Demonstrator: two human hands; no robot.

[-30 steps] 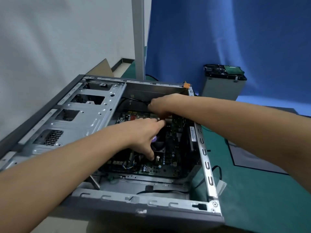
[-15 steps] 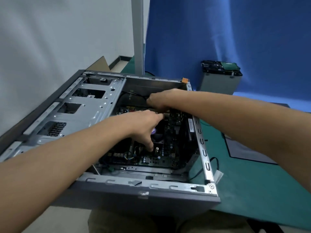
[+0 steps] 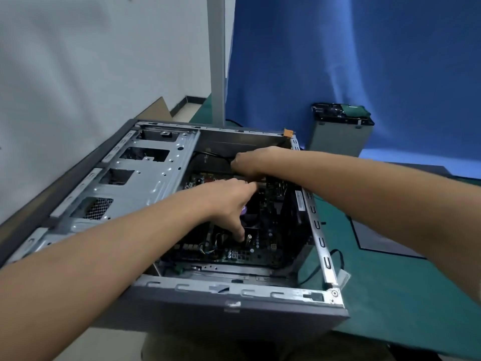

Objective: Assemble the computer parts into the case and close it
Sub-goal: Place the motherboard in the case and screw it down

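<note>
The open grey metal computer case (image 3: pixel 234 293) lies on the green-matted table (image 3: pixel 390 295). Inside, the silver perforated drive cage (image 3: pixel 145 178) sits left, the green motherboard (image 3: pixel 263 246) right. Over the motherboard, the right hand (image 3: pixel 250 160) is farther than the left hand (image 3: pixel 229 201). A grey metal box (image 3: pixel 338 139) stands on the table, far right of the case.

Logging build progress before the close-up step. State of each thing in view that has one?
computer case: on its side, open, no side panel on.
motherboard: inside the case, partly hidden by the hands.
left hand: reaching in, fingers straight, thumb pointing down at the board.
right hand: fingers curled down at the board's far edge; what they hold is hidden.
drive cage: outside the case, upright on the green mat.
</note>
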